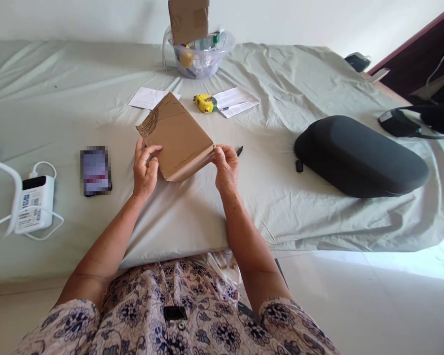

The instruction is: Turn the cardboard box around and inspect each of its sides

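A brown cardboard box (181, 138) is held between my two hands, tilted over the cloth-covered table. Dark scribbled lines mark its upper left corner. My left hand (146, 167) grips the box's left edge, with fingers on its face and side. My right hand (226, 165) pinches the lower right corner, thumb in front. Just behind my right hand a black pen or marker (240, 151) pokes out, partly hidden. Beyond the box lie a yellow tape measure (205, 103) and a folded white paper (239, 101) with a pen (233, 105) on it.
Left are a blurred phone (96, 170) and a white power bank (35, 204) with cables. A large dark case (358, 158) and black headphones (399, 122) lie right. At the back stands a clear plastic basket (203, 61) holding another cardboard box (188, 22). White paper (148, 97) lies behind the held box.
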The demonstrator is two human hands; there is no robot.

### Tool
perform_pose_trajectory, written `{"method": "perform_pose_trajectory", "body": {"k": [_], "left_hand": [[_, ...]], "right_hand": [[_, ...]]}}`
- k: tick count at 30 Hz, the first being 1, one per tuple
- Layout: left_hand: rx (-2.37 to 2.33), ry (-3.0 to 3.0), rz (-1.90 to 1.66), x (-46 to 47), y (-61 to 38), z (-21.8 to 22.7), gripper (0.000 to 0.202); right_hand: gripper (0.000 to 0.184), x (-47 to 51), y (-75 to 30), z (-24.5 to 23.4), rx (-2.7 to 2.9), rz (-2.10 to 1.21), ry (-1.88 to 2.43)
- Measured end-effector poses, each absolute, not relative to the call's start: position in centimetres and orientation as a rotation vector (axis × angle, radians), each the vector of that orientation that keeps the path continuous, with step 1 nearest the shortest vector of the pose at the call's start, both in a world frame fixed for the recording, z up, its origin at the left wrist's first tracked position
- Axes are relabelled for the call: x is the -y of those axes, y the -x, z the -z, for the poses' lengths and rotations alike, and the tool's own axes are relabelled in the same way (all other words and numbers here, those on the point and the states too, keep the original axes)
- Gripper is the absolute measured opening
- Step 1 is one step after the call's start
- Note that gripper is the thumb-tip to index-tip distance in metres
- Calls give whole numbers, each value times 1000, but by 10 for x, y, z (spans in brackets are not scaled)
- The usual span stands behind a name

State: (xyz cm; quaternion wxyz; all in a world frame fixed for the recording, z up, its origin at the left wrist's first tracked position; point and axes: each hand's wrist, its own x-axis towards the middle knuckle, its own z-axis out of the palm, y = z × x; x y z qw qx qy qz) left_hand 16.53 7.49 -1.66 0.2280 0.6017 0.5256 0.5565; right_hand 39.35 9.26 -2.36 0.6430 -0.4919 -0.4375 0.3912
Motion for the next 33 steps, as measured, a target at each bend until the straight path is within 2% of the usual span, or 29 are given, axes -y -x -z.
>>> {"method": "perform_pose_trajectory", "body": {"k": [6,8,15,22,28,33], "left_hand": [[-1305,-1727,-1392,-72,-170,25,98],[-1316,-1743,-1362,-72,-170,25,105],[-1335,-1727,-1402,-72,-167,23,97],[-1337,-1666,-1469,-76,-164,29,95],[-1062,-1294,-1578,-78,-175,26,88],[-905,-1012,-1613,-76,-185,13,82]], "right_hand": [[44,-97,-397,25,980,-753,1091],[43,-97,-396,24,954,-754,1048],[43,-95,-392,20,949,-808,1012],[61,-97,-390,24,984,-885,980],[60,-97,-375,40,1167,-1062,791],[73,-89,-359,53,1384,-1080,885]]}}
